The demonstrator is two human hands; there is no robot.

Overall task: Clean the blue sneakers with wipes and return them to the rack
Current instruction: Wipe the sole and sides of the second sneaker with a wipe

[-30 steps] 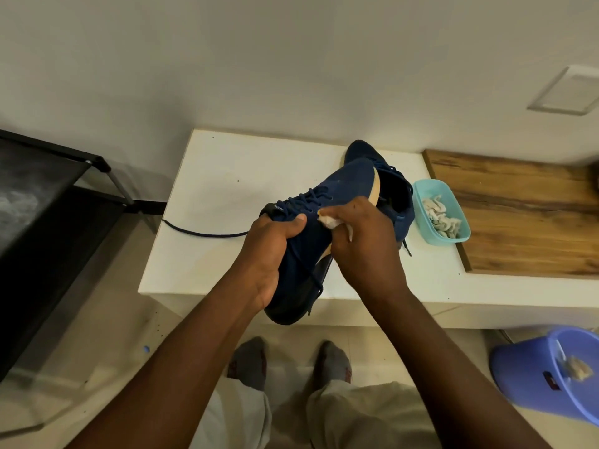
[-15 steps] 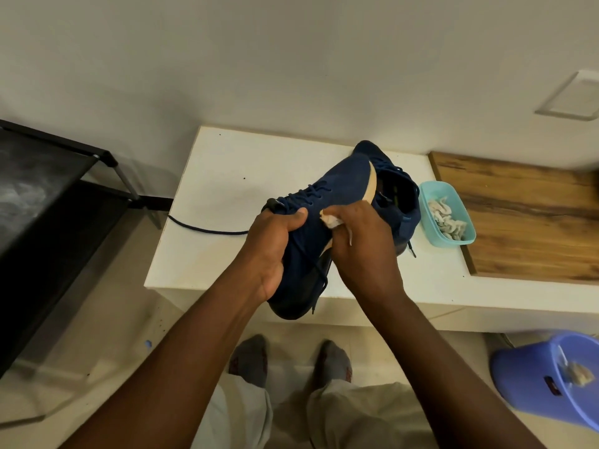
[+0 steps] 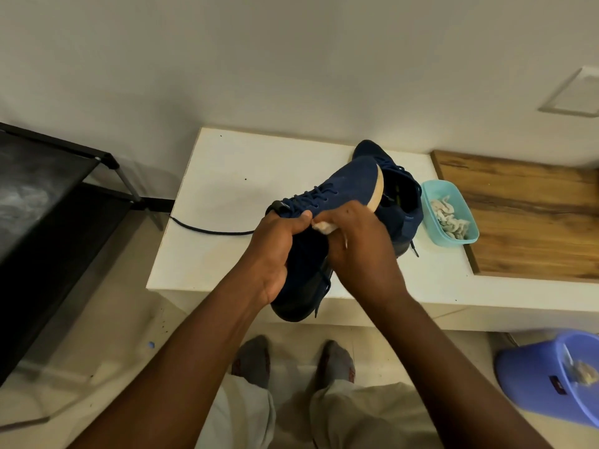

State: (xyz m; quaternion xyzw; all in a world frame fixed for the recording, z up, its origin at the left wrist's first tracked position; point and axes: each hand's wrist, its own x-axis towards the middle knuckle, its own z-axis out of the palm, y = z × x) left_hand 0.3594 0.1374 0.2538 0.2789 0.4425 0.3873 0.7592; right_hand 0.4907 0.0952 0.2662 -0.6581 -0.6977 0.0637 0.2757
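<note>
1. The left hand (image 3: 275, 251) grips a dark blue fabric sneaker with a tan sole edge (image 3: 340, 186), its fingers curled round the upper beside the laces.
2. The sneaker is held tilted above the front edge of the white surface (image 3: 227, 189), toe pointing away towards the wall.
3. The right hand (image 3: 363, 251) pinches a small crumpled white wipe (image 3: 324, 226) and presses it against the sneaker's side, just beside the left thumb.
4. A second dark blue sneaker (image 3: 405, 202) stands on the surface behind the held one.
5. A pale teal plastic tub (image 3: 466, 239) holding crumpled wipes sits just right of it, beside a brown wooden board (image 3: 534, 222).
6. A loose dark lace (image 3: 210, 230) lies on the surface at the left.
7. A black metal shoe rack (image 3: 48, 205) stands on the floor to the left; a purple plastic bucket (image 3: 531, 384) stands on the floor at the lower right.
</note>
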